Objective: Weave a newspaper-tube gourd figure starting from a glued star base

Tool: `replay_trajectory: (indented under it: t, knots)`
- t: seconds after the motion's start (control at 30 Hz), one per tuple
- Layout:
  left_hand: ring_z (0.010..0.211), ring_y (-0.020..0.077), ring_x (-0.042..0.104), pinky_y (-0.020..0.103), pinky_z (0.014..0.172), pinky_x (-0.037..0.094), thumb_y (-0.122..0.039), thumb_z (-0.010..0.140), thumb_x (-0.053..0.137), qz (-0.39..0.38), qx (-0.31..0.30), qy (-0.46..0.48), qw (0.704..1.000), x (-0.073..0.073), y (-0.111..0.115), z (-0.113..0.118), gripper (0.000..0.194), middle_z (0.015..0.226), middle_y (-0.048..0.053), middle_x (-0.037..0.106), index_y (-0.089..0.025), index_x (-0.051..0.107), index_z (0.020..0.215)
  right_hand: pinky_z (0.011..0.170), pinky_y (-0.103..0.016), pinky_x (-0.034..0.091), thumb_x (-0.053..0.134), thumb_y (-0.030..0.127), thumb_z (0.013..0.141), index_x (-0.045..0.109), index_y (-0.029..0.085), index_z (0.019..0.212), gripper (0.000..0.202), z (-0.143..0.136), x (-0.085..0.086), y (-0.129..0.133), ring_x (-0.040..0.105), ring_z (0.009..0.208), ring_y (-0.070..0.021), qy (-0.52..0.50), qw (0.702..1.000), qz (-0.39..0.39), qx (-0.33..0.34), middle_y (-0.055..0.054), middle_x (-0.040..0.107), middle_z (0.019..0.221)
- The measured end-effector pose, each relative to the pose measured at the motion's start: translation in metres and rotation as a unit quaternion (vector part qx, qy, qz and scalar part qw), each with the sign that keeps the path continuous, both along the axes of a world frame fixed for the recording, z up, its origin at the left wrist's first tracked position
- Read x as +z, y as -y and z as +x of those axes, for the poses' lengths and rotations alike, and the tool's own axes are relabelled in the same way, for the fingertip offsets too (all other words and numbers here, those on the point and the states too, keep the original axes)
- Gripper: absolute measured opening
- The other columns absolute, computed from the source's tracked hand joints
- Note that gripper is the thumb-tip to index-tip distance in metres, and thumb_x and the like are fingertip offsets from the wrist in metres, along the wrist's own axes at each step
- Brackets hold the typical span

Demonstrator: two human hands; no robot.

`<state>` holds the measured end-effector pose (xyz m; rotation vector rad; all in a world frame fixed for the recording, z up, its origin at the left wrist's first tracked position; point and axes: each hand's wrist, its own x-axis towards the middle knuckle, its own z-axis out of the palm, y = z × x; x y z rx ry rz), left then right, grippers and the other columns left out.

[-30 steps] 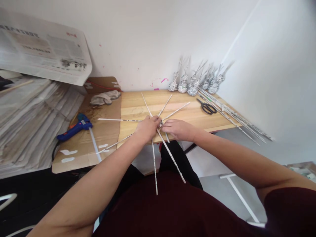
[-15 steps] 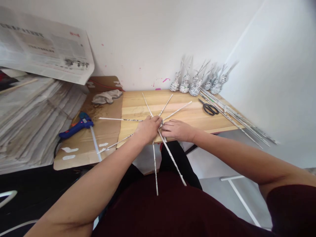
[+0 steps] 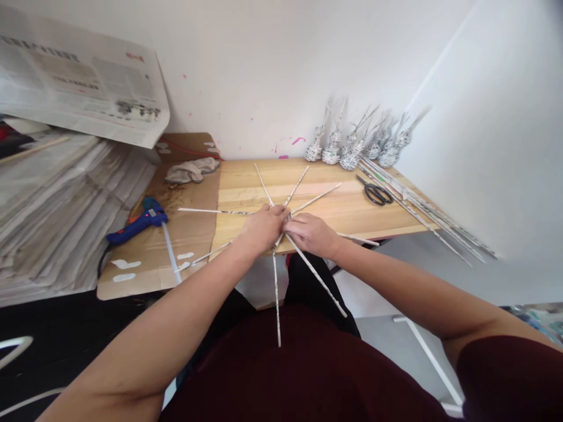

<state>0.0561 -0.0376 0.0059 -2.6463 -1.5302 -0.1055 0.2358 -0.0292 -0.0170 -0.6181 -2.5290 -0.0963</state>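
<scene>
Thin rolled newspaper tubes [image 3: 276, 287] fan out like spokes from a crossing point near the front edge of the wooden table. My left hand [image 3: 267, 227] is closed over that crossing, its fingers pressed on the tubes. Right beside it, my right hand [image 3: 311, 234] has its thumb and fingers pinched on a tube at the centre; the exact grip is hidden by the fingers. One spoke slants from under the right hand towards my lap, and another juts out to the right beyond the wrist.
Black-handled scissors [image 3: 376, 192] and a bundle of paper tubes [image 3: 426, 211] lie right. Several woven paper gourd shapes [image 3: 352, 153] stand by the wall. Leftward are a blue glue gun [image 3: 138, 225] on cardboard [image 3: 149, 281], gloves [image 3: 192, 171] and a newspaper stack [image 3: 65, 217].
My right hand has curled more tightly at the crossing. The spoke near my lap has swung slightly right, and a spoke now shows beyond my right wrist. My left hand stays put.
</scene>
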Motion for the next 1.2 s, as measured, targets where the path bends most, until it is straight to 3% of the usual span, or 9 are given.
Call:
replay_trajectory:
  t: [0.23, 0.37, 0.5, 0.73, 0.93, 1.03, 1.2]
  knots:
    - [0.108, 0.0217, 0.056, 0.035, 0.093, 0.044, -0.025, 0.095, 0.044, -0.003, -0.033, -0.004, 0.999, -0.001, -0.009, -0.002, 0.034, 0.13, 0.007, 0.058, -0.025, 0.056, 0.127, 0.084, -0.032, 0.046, 0.041, 0.018, 0.098, 0.066, 0.018, 0.094, 0.026, 0.001, 0.0, 0.0, 0.056, 0.087, -0.0199, 0.018, 0.999, -0.017, 0.023, -0.008, 0.067, 0.088]
    - [0.106, 0.0231, 0.056, 0.033, 0.083, 0.048, -0.023, 0.094, 0.045, -0.004, -0.02, -0.004, 1.0, -0.002, -0.01, -0.003, 0.035, 0.132, 0.004, 0.058, -0.028, 0.056, 0.127, 0.083, -0.033, 0.046, 0.04, 0.016, 0.097, 0.065, 0.015, 0.089, 0.026, -0.002, 0.007, -0.003, 0.054, 0.087, -0.0211, 0.063, 0.997, 0.012, 0.034, -0.01, 0.064, 0.087]
    - [0.107, 0.025, 0.055, 0.032, 0.073, 0.048, -0.026, 0.095, 0.045, -0.012, -0.006, 0.006, 1.0, -0.001, -0.01, -0.004, 0.034, 0.133, 0.002, 0.058, -0.031, 0.059, 0.125, 0.082, -0.033, 0.045, 0.041, 0.017, 0.097, 0.063, 0.017, 0.087, 0.024, -0.008, 0.006, 0.002, 0.052, 0.087, -0.0213, 0.032, 0.999, 0.001, -0.005, -0.009, 0.062, 0.086]
    - [0.108, 0.0235, 0.057, 0.033, 0.083, 0.048, -0.023, 0.093, 0.047, -0.032, -0.019, 0.004, 0.999, 0.003, -0.014, -0.006, 0.04, 0.135, 0.002, 0.058, -0.031, 0.056, 0.131, 0.082, -0.034, 0.042, 0.046, 0.022, 0.096, 0.063, 0.018, 0.082, 0.023, -0.018, -0.005, 0.012, 0.051, 0.085, -0.0221, -0.021, 0.996, -0.005, -0.086, -0.009, 0.063, 0.082]
    - [0.121, 0.0213, 0.054, 0.032, 0.102, 0.039, -0.019, 0.089, 0.051, -0.05, -0.062, -0.039, 0.996, 0.008, -0.013, -0.004, 0.044, 0.142, 0.008, 0.054, -0.022, 0.054, 0.132, 0.076, -0.031, 0.042, 0.063, 0.022, 0.088, 0.063, 0.018, 0.078, 0.011, -0.021, -0.005, 0.014, 0.055, 0.08, -0.0205, -0.058, 0.986, -0.09, -0.131, -0.007, 0.066, 0.079]
    - [0.129, 0.0205, 0.05, 0.033, 0.104, 0.037, -0.019, 0.093, 0.042, -0.044, -0.065, -0.039, 0.996, 0.006, -0.007, -0.005, 0.043, 0.147, 0.009, 0.049, -0.019, 0.051, 0.136, 0.077, -0.031, 0.045, 0.068, 0.018, 0.082, 0.062, 0.018, 0.079, 0.007, -0.021, -0.004, 0.017, 0.057, 0.081, -0.0209, -0.098, 0.978, -0.127, -0.134, -0.007, 0.067, 0.08]
    - [0.135, 0.0195, 0.043, 0.033, 0.109, 0.033, -0.027, 0.101, 0.026, -0.013, -0.066, -0.019, 0.998, 0.0, 0.002, -0.01, 0.047, 0.151, 0.01, 0.044, -0.015, 0.044, 0.143, 0.087, -0.038, 0.048, 0.069, 0.019, 0.079, 0.063, 0.019, 0.093, 0.015, -0.011, -0.006, 0.028, 0.06, 0.096, -0.0241, -0.146, 0.974, -0.155, -0.082, -0.008, 0.07, 0.096]
